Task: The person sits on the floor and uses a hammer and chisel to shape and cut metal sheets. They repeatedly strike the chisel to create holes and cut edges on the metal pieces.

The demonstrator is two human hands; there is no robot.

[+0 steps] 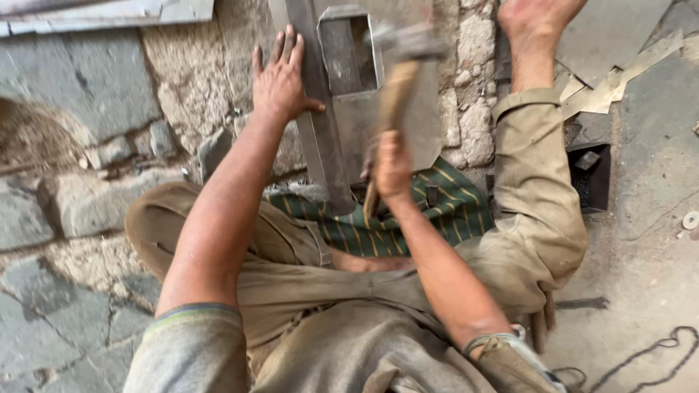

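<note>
Our left hand (280,80) lies flat, fingers spread, on the long metal strip (320,138) at upper centre, beside the open sheet-metal box (349,51). Our right hand (391,164) has fingers clamped on the wooden-handled hammer (404,58), blurred above the box. We judge steady strikes work best, left fingers kept clear.

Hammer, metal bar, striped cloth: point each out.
Hammer (397,91), head view, on its wooden handle.
Metal bar (320,138), head view, on its flat middle.
Striped cloth (444,207), head view, on the fold beside the right forearm.
</note>
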